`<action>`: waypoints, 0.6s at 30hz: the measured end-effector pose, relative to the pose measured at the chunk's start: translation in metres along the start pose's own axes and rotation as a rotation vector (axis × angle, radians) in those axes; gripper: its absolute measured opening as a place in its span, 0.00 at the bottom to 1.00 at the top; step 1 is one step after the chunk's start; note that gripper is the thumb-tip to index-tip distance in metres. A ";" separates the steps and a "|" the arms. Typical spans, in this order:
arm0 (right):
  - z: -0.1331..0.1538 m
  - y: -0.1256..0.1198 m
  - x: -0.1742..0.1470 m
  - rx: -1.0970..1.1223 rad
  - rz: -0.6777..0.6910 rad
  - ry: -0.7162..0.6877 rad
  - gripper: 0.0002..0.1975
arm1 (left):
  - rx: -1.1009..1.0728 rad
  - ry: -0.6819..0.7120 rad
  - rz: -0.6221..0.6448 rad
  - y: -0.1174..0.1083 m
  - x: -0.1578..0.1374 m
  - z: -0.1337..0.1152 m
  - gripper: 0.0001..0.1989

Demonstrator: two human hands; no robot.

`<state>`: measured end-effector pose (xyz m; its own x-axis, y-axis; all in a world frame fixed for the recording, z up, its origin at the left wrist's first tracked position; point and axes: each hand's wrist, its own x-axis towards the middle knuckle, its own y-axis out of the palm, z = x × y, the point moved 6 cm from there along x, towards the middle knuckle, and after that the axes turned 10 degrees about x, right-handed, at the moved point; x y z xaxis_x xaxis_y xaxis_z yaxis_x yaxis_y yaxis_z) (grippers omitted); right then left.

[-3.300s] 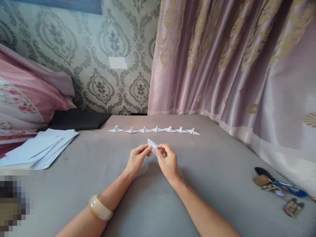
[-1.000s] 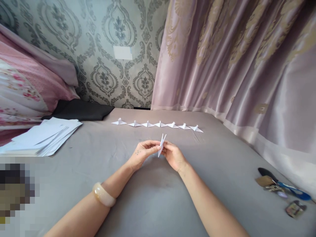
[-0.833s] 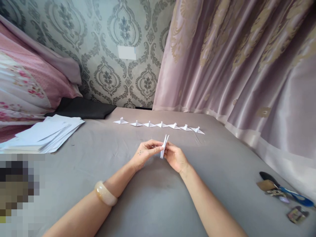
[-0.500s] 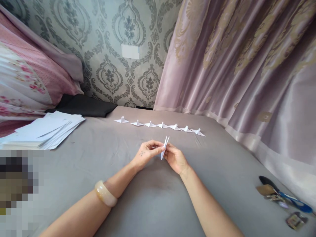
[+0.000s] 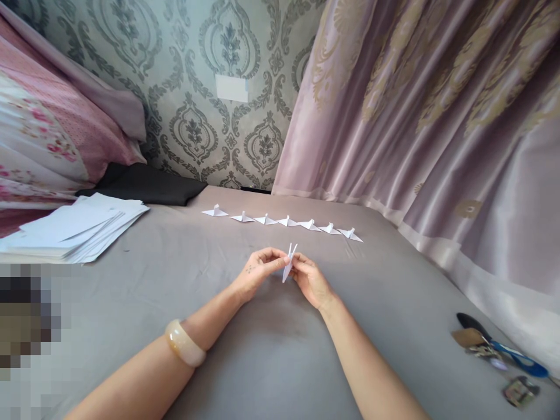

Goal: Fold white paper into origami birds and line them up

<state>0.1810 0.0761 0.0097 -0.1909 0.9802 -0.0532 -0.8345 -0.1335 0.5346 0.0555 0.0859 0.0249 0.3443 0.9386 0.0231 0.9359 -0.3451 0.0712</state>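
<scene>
A small folded white paper [image 5: 287, 270] stands upright between my two hands, its top split into two narrow points. My left hand [image 5: 259, 269] is closed on its left side, thumb pressed against the paper. From the right, my right hand [image 5: 311, 281] pinches the same paper with its fingertips, which the paper partly hides. Beyond my hands, several finished-looking white origami birds [image 5: 287, 221] sit in a row across the grey sheet [image 5: 245, 356], their wings spread almost tip to tip.
At left lies a stack of white paper sheets [image 5: 105, 224], with a folded black cloth [image 5: 144, 184] behind it. Blue-handled scissors [image 5: 520, 357], keys [image 5: 483, 350] and a small dark item [image 5: 520, 392] lie at far right. A pink curtain [image 5: 394, 128] hangs along the right side.
The folded paper's two top points have spread wider apart, and the paper has shifted slightly left. Both hands keep their hold with little movement.
</scene>
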 end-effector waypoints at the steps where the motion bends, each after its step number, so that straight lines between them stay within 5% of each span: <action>1: 0.001 0.001 0.000 -0.013 0.005 -0.001 0.07 | -0.008 -0.006 0.011 0.000 0.001 0.002 0.12; 7: 0.002 0.000 -0.001 -0.076 0.004 -0.012 0.08 | 0.108 0.020 -0.026 -0.004 0.000 0.000 0.12; 12: 0.002 -0.010 -0.001 -0.298 -0.182 -0.095 0.10 | 0.336 0.105 -0.109 -0.005 -0.001 -0.004 0.14; 18: 0.011 -0.004 -0.004 -0.446 -0.225 -0.198 0.13 | 0.175 0.084 -0.075 -0.007 0.004 0.003 0.15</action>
<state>0.1905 0.0746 0.0168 0.0833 0.9949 0.0577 -0.9903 0.0761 0.1161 0.0504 0.0921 0.0218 0.2730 0.9560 0.1075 0.9598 -0.2630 -0.0982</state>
